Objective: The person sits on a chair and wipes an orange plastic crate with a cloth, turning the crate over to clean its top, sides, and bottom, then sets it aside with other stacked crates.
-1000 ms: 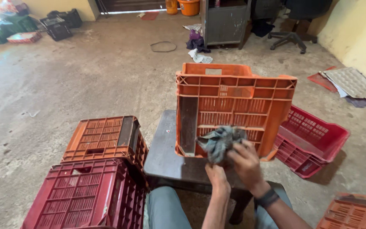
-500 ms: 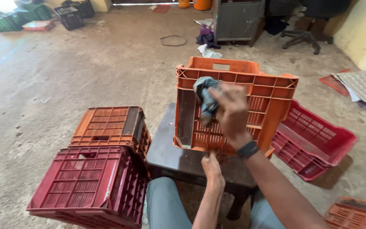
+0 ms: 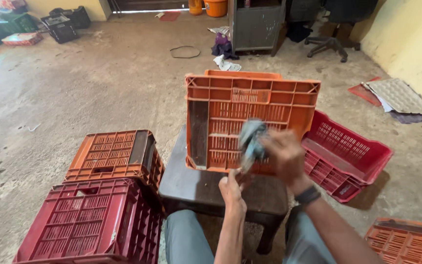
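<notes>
Right hand [image 3: 285, 156] with cloth [image 3: 251, 142] lower now inside orange crate [image 3: 252, 98]

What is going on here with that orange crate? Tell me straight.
A seated person is wiping the inside of an orange plastic crate, which stands on its side on a dark low stool. The right hand presses a crumpled grey-blue cloth against the crate's slatted bottom, while the left hand steadies its lower edge. Upturned orange and maroon crates sit left; a red crate lies right.
</notes>
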